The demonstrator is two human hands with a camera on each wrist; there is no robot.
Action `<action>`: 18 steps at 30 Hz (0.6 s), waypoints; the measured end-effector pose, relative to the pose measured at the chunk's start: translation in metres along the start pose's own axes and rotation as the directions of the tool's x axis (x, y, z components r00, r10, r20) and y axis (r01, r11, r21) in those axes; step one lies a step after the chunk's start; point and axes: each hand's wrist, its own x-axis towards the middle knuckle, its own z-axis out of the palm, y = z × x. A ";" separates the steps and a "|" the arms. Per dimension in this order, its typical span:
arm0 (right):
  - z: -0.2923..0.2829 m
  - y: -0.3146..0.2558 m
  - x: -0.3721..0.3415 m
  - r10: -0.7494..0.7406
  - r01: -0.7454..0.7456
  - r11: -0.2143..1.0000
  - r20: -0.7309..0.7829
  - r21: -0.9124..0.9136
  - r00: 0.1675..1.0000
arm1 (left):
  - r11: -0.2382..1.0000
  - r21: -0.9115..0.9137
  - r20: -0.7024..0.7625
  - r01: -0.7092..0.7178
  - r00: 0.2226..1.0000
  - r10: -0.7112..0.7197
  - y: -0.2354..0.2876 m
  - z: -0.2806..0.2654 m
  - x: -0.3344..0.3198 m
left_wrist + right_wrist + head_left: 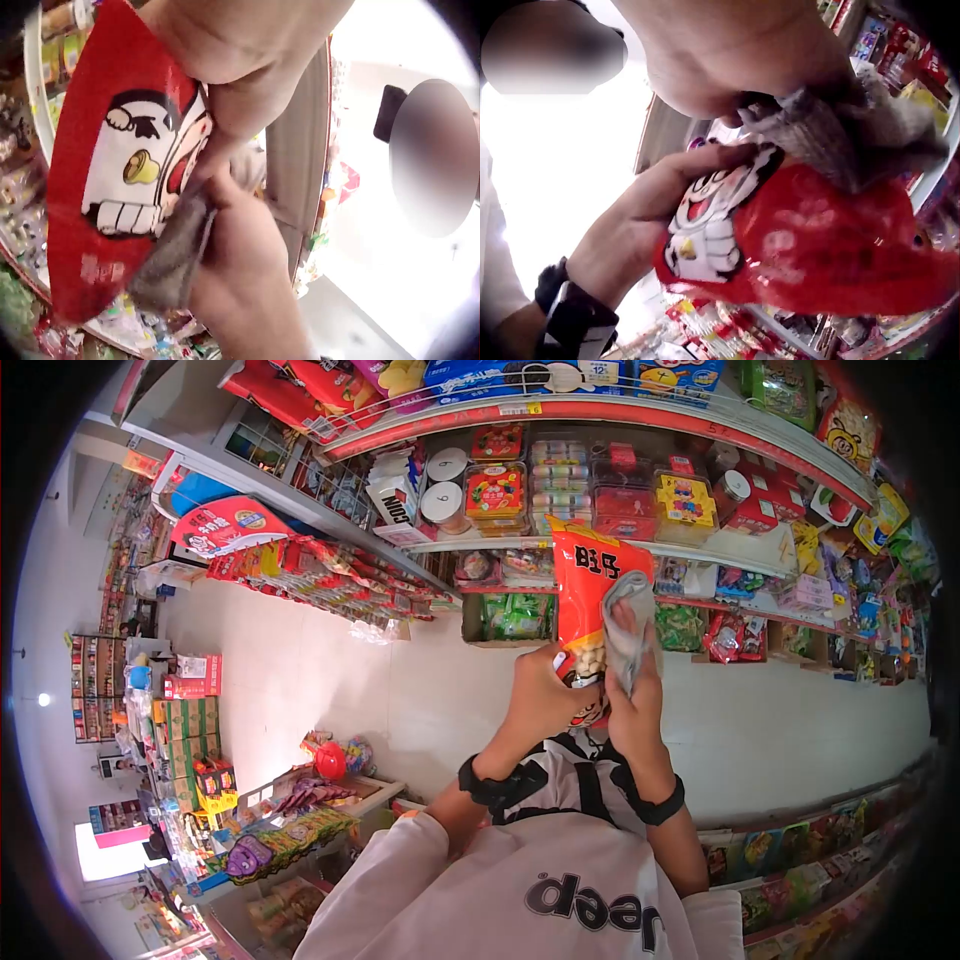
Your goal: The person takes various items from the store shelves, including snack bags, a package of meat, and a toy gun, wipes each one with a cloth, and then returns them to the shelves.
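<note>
A red and orange snack bag, printed with dark characters and a cartoon child, stands roughly upright in front of the person. At its lower left side the left hand grips it, thumb across the front. Pale round pieces show low on its front. The right hand holds a grey cloth against the bag's right side. In the left wrist view the cloth lies along the edge of the bag. The right wrist view shows the bunched cloth under the right hand.
Ahead runs a store shelf with jars, boxes and packets. Hanging packets fill a rack at the left. Behind the left arm stands a low display bin of snacks. More packaged goods line the lower right. Pale floor lies between.
</note>
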 end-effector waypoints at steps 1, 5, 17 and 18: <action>-0.001 0.003 -0.002 -0.109 0.114 0.984 0.040 -0.136 0.993 | 0.993 -0.114 -0.017 -0.025 1.000 0.024 -0.004 0.001 0.001; -0.008 0.012 -0.039 -0.080 0.099 0.993 0.239 -0.068 0.968 | 0.974 -0.223 -0.148 0.033 0.987 -0.067 -0.030 -0.005 0.015; -0.066 0.087 -0.087 0.513 -0.332 0.272 0.155 0.903 0.844 | 0.257 -0.786 0.609 0.562 0.777 0.161 -0.070 0.062 -0.015; -0.067 0.087 -0.093 0.507 -0.302 0.270 0.131 0.914 0.852 | 0.244 -0.780 0.614 0.577 0.780 0.121 -0.066 0.076 -0.021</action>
